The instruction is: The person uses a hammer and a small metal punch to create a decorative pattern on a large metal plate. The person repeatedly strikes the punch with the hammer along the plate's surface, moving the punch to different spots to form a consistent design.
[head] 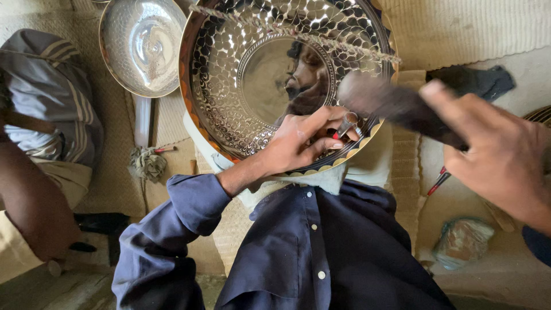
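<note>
A large shiny metal tray (229,74) with a hammered scale pattern and a scalloped rim leans against my chest. My left hand (298,143) rests on its lower rim and pinches a small metal punch (346,123) with a red mark, its tip on the patterned band. My right hand (499,161) is raised at the right, closed around the handle of a dark hammer (390,103). The hammer is blurred and its head hangs just above the punch.
A second, plainer silver tray (143,46) lies at the upper left on woven matting. Another person's arm and striped clothing (46,115) fill the left edge. A knotted rag (148,163), a dark cloth (476,80), a red-handled tool (439,181) and a wrapped bundle (462,241) lie around.
</note>
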